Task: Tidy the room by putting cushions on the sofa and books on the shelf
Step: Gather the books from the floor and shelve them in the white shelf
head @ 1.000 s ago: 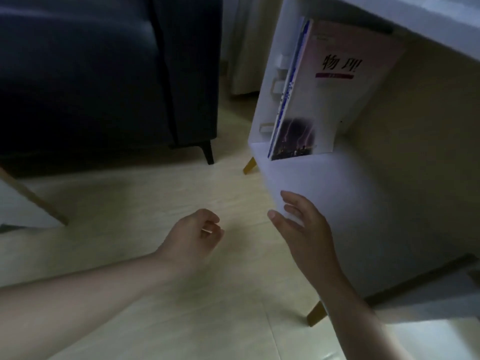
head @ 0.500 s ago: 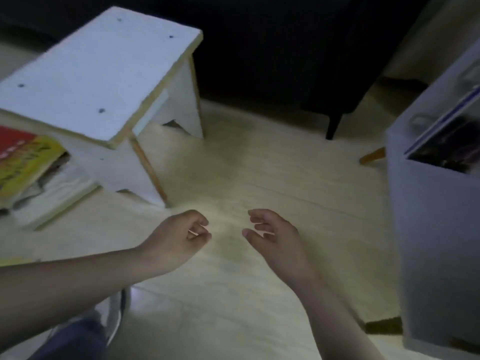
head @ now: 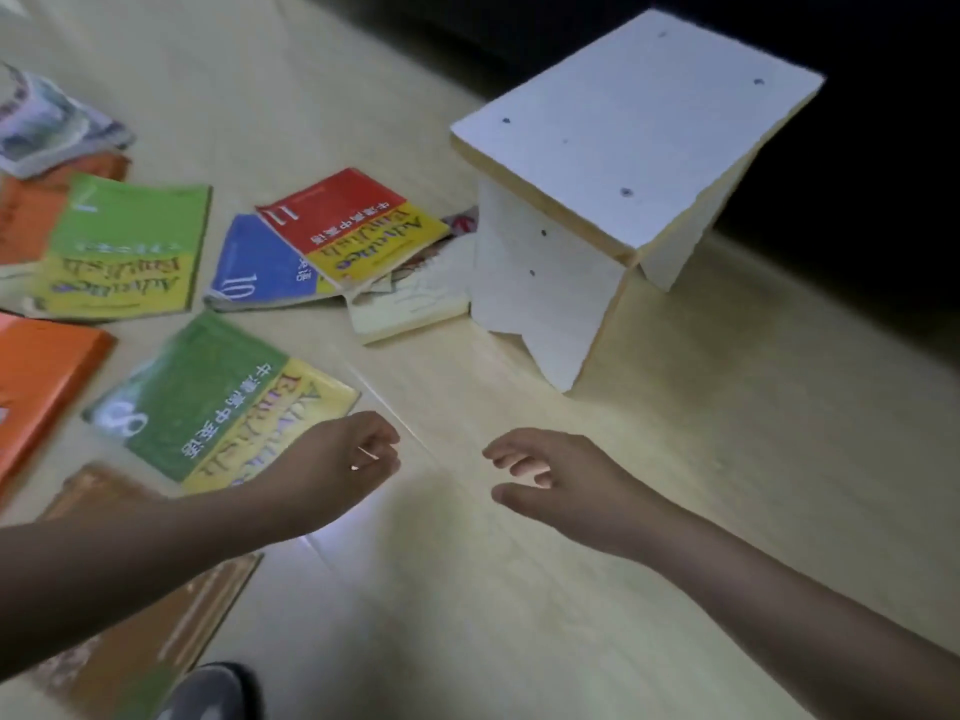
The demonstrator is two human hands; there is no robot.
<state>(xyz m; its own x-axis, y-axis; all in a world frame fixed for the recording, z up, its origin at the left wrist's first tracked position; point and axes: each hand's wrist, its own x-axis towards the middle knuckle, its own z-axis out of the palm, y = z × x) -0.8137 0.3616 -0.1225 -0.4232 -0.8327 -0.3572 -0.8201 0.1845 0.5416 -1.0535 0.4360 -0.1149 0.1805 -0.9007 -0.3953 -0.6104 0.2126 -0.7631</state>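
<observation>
Paper-covered and thin, the green-and-yellow book [head: 218,402] in the head view lies flat on the floor [head: 519,589], its near corner just beneath the left hand [head: 343,465]. It looks like a light, floppy softcover whose glossy cover may slip. A pinch at the free edge nearest the hand, thumb on top and fingers slid beneath, should lift it without creasing the pages.

Beyond the left hand, a red-and-yellow book [head: 353,226] overlaps a blue book [head: 260,267]. A pale book [head: 415,304] is tucked against the white stool [head: 623,132], which stands ahead of the right hand [head: 561,480]. An orange book [head: 47,376] and a brown book [head: 145,615] lie to the left of the left forearm.

Both forearms reach forward with the palms turned down, above the floor. The left hand's fingers curl loosely and grasp nothing. The right hand is released, its fingers relaxed and slightly spread, touching nothing.
</observation>
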